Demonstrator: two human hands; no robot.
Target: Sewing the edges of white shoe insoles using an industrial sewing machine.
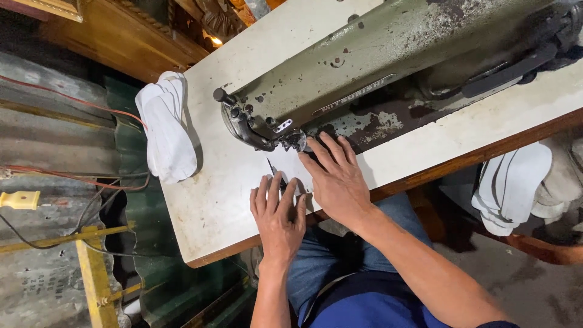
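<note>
While both hands lie flat on the white surface [212, 200], they press on a piece of white material in front of the needle area of an old green sewing machine [388, 54]. That material is almost the same colour as the surface, so I cannot tell its edges.

The left hand [278, 214] has its fingers spread a little and pointing toward the machine; the palm is down and it grips nothing. A thin dark pointed thing [271, 168], maybe scissors or a small tool, shows just beyond its fingertips; I cannot tell if the fingers touch it.

The right hand [337, 179] is also open and flat, with the fingers stretched out. Its fingertips come close to the presser foot [296, 141] of the machine, and it lies just beside the left hand, a bit nearer to the machine.

At the left edge of the surface a stack of white fabric pieces [167, 127] hangs partly over the side. Another bundle of white pieces [510, 188] sits lower at the right, below the surface edge. The person wears blue jeans [322, 255]. Far left, a yellow plug [19, 200] with a cable lies over corrugated metal sheets [48, 140].
</note>
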